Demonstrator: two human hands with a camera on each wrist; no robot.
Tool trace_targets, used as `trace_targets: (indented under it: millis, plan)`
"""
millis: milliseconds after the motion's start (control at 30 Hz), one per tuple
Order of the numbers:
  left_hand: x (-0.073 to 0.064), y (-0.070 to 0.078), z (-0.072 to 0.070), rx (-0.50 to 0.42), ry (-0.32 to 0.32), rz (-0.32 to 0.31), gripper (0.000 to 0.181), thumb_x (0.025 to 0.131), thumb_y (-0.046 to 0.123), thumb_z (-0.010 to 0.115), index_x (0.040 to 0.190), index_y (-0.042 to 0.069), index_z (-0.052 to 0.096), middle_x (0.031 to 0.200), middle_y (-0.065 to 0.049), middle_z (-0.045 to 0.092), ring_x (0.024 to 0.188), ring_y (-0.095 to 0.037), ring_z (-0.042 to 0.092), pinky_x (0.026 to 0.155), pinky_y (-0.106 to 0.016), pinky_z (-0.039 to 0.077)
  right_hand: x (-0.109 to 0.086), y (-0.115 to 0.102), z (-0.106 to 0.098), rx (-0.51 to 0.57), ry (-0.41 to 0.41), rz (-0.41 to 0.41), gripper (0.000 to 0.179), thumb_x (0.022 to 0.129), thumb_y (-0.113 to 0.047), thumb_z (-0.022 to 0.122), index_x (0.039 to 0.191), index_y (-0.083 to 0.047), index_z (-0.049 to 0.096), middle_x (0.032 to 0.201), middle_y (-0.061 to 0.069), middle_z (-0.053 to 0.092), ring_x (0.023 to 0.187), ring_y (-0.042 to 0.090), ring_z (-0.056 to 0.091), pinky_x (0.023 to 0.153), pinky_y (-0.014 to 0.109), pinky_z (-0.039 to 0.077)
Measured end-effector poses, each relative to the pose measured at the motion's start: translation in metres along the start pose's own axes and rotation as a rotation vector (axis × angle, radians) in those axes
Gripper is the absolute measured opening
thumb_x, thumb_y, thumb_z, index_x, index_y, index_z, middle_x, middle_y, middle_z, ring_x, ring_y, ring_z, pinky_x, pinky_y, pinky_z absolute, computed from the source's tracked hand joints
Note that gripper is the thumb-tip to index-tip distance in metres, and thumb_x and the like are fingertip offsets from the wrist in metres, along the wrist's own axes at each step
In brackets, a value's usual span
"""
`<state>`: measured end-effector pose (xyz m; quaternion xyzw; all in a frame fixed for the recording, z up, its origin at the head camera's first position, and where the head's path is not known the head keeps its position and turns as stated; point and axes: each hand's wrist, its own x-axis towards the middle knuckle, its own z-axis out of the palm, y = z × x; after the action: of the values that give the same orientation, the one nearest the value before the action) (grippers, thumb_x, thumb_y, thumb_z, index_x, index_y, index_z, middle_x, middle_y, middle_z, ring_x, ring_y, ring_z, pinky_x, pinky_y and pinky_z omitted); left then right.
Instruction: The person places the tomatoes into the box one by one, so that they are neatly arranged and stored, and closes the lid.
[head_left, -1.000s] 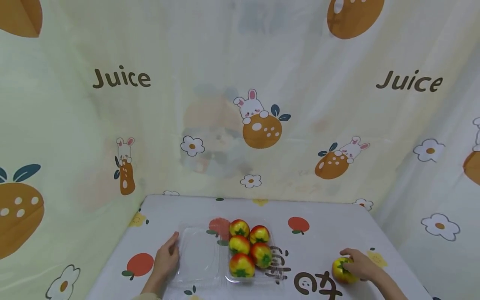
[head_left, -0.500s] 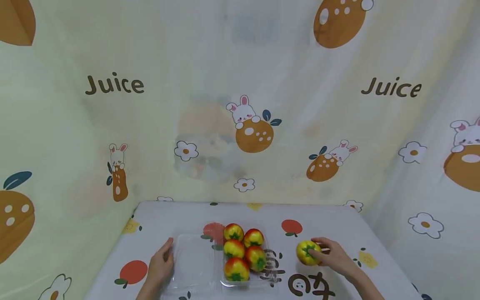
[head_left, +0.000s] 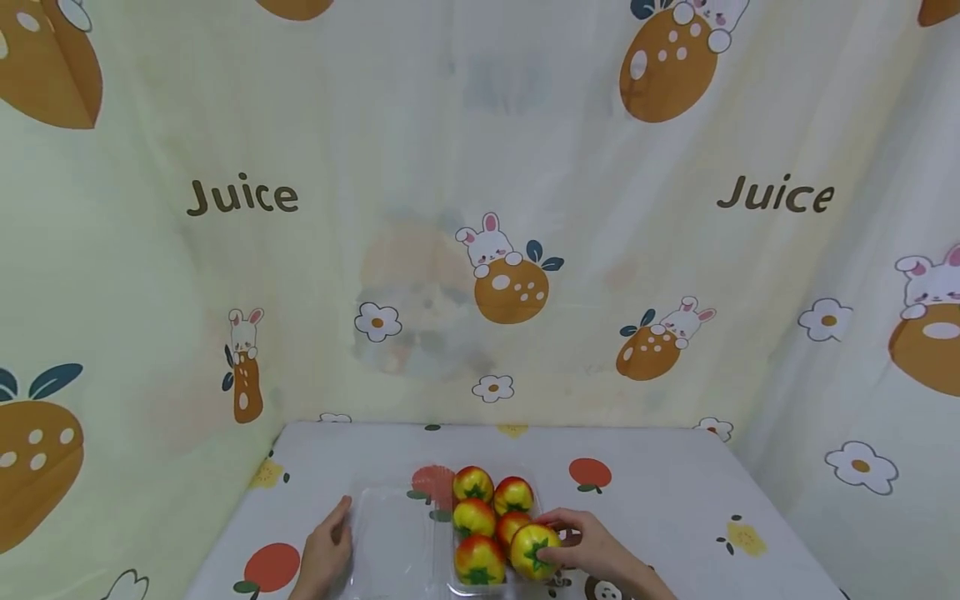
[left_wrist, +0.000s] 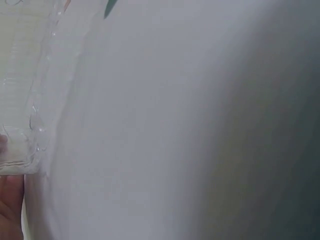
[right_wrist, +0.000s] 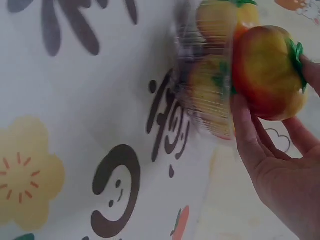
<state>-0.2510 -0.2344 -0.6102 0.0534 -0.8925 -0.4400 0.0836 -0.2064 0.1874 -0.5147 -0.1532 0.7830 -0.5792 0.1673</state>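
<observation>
Right grip (head_left: 588,546) and red-yellow fruit (head_left: 527,540) now over the clear tray (head_left: 477,589), formerly well to its right.

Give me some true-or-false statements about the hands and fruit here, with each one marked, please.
1. The right hand holds a red-and-yellow fruit. True.
2. Five other fruits sit in a clear tray. True.
3. The left hand holds a fruit too. False: it is at the left edge of the clear plastic section beside the tray.
4. Green leaves show on the held fruit. True.
5. The tablecloth is solid black. False: it is pale with printed pictures.
</observation>
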Motion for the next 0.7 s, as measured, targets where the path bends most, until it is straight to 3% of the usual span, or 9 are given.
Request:
trace_targets:
  millis: [267, 433, 533, 700]
  plan:
    - [-0.002, -0.006, 0.003, -0.005, 0.003, 0.001, 0.053, 0.091, -0.003, 0.051, 0.144, -0.003, 0.043, 0.150, -0.020, 0.039, 0.137, -0.040, 0.038, 0.107, -0.053, 0.039, 0.005, 0.004, 0.011, -0.171, -0.001, -0.067, 0.041, 0.087, -0.020, 0.074, 0.121, 0.001, 0.063, 0.107, 0.006, 0.067, 0.087, 0.020, 0.063, 0.073, 0.026, 0.056]
    - [-0.007, -0.007, 0.002, 0.006, -0.006, -0.014, 0.053, 0.091, -0.004, 0.052, 0.143, -0.004, 0.044, 0.150, -0.021, 0.039, 0.137, -0.041, 0.039, 0.107, -0.054, 0.039, 0.005, 0.007, 0.018, -0.215, -0.003, -0.053, 0.041, 0.085, -0.023, 0.075, 0.119, -0.004, 0.062, 0.108, 0.004, 0.066, 0.089, 0.017, 0.062, 0.073, 0.029, 0.058]
    - [-0.010, -0.006, 0.001, 0.009, -0.003, 0.003, 0.053, 0.090, -0.004, 0.052, 0.143, -0.005, 0.044, 0.149, -0.021, 0.040, 0.137, -0.040, 0.039, 0.108, -0.054, 0.038, 0.004, 0.010, 0.019, -0.257, 0.004, -0.091, 0.041, 0.082, -0.022, 0.077, 0.117, -0.005, 0.061, 0.108, 0.004, 0.065, 0.088, 0.017, 0.062, 0.070, 0.028, 0.058]
    - [-0.005, -0.001, -0.001, 0.011, 0.020, 0.085, 0.052, 0.090, -0.005, 0.052, 0.142, -0.006, 0.045, 0.148, -0.021, 0.042, 0.137, -0.039, 0.039, 0.111, -0.052, 0.035, 0.005, 0.007, 0.017, -0.494, 0.055, -0.170, 0.054, 0.076, -0.030, 0.082, 0.121, -0.010, 0.058, 0.108, -0.002, 0.061, 0.086, 0.011, 0.057, 0.068, 0.025, 0.052]
